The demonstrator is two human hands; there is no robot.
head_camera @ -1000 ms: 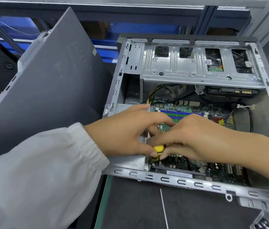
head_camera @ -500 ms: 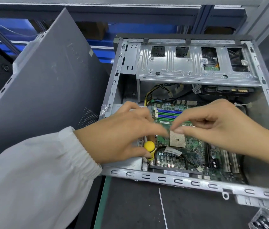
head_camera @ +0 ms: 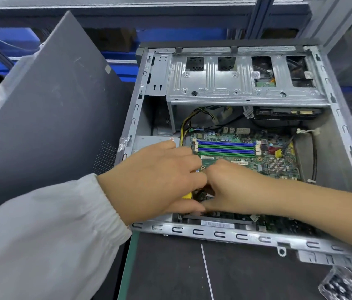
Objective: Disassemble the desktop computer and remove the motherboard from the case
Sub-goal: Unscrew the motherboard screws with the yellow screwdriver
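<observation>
Motherboard (head_camera: 244, 155): flat on floor of open case (head_camera: 192, 231), near-left part hidden under both hands. Left hand (head_camera: 155, 180): over board's left edge, fingers curled round yellow-handled screwdriver (head_camera: 187, 195), mostly hidden. Right hand (head_camera: 233, 187): touching left hand, fingers bent down at same spot; grip cannot be told. Drive cage (head_camera: 242, 83): spans far end above board. Bare case floor right of board. Side panel (head_camera: 47, 109): leaning, left of case.

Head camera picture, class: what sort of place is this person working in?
Probably an electronics repair or dismantling workbench: an opened computer case lies on a dark work mat, metal racking stands behind.
</observation>
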